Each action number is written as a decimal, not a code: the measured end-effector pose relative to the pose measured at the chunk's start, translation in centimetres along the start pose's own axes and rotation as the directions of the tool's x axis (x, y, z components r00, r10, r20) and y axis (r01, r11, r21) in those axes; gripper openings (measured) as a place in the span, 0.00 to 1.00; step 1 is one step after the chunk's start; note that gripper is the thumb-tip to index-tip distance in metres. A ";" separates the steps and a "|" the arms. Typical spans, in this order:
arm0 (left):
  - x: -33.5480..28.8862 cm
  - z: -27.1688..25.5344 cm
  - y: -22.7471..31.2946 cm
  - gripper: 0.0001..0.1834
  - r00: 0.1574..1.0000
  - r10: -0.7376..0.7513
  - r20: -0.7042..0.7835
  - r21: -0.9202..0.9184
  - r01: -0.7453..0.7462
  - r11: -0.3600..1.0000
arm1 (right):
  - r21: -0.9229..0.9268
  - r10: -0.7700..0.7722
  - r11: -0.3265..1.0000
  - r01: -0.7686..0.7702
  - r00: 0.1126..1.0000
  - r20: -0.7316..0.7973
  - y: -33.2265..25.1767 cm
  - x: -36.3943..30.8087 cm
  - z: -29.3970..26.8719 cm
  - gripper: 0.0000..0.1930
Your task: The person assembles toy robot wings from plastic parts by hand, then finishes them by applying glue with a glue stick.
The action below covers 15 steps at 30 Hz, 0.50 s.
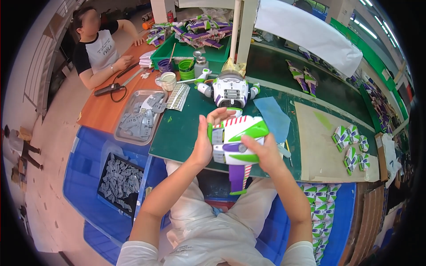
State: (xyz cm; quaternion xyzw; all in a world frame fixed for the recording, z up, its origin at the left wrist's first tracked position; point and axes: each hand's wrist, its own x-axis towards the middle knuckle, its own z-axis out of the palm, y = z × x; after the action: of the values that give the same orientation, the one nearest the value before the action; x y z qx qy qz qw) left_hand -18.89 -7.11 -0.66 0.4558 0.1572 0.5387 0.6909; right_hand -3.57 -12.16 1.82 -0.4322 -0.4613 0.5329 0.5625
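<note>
Both my hands hold a toy wing pack (239,153) in white, green and purple, with red stripes, above the front edge of the green work surface. My left hand (204,142) is closed round its left side, where grey parts sit, with some fingers behind it. My right hand (266,153) grips the right side, its thumb pressed on the front and its other fingers mostly hidden. A purple wing (237,177) with a green tip hangs below the pack. Just beyond my hands a white toy robot torso (230,92) stands on the table.
At left are a metal tray (119,137) of grey parts, paint pots (186,67) and a soldering iron (106,90). Several wing packs (350,137) lie at right. A green bin (177,54) holds winged parts. A co-worker (104,51) sits at far left. Blue crates (82,153) stand below.
</note>
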 end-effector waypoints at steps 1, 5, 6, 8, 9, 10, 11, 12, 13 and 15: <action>0.1 0.0 0.0 0.37 0.999 -0.037 -0.010 -0.020 0.036 0.999 | -0.002 -0.038 0.999 0.038 0.998 -0.044 -0.2 0.5 -0.4 0.18; -2.4 0.3 -2.4 0.44 0.965 -0.201 -0.171 -0.292 0.146 0.945 | 0.246 -0.275 0.891 0.380 0.886 -0.374 -2.5 1.7 1.0 0.19; -2.1 0.4 -2.5 0.44 0.964 -0.205 -0.169 -0.291 0.150 0.945 | 0.247 -0.274 0.891 0.381 0.885 -0.378 -2.2 1.7 1.1 0.19; -1.1 0.5 -1.3 0.45 0.933 -0.085 -0.351 -0.476 -0.099 0.874 | -0.529 -0.396 0.722 0.446 0.893 0.213 -1.6 1.1 1.7 0.24; -0.5 0.6 -0.3 0.44 0.935 -0.036 -0.352 -0.407 -0.118 0.906 | -0.656 -0.342 0.637 0.404 0.911 0.230 -1.8 0.5 2.3 0.25; -0.5 -0.2 -0.8 0.44 0.932 -0.029 -0.362 -0.399 -0.126 0.908 | -0.763 -0.290 0.533 0.366 0.926 0.242 -2.3 -0.2 3.3 0.27; -0.2 -1.4 -1.8 0.43 0.962 -0.030 -0.271 -0.424 -0.091 0.901 | -0.788 -0.354 0.449 0.421 0.894 0.277 -2.1 -0.1 3.9 0.27; 0.0 -2.4 -2.6 0.43 0.984 -0.029 -0.177 -0.443 -0.053 0.895 | -0.796 -0.370 0.410 0.445 0.879 0.301 -1.9 -0.3 4.4 0.27; 0.0 -2.0 -2.2 0.41 0.969 -0.075 -0.237 -0.440 -0.038 0.897 | -0.802 -0.391 0.380 0.460 0.866 0.311 -1.5 -0.6 4.7 0.26; 0.5 -3.1 -2.2 0.36 0.978 -0.038 -0.207 -0.385 -0.046 0.922 | -0.802 -0.420 0.352 0.482 0.848 0.325 -1.1 -0.2 5.0 0.26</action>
State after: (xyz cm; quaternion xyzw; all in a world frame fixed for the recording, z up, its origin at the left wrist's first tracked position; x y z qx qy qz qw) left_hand -19.59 -5.25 -4.01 0.2509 0.1188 0.6058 0.7456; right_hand -8.27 -12.44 3.85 -0.4924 -0.7809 0.0670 0.3784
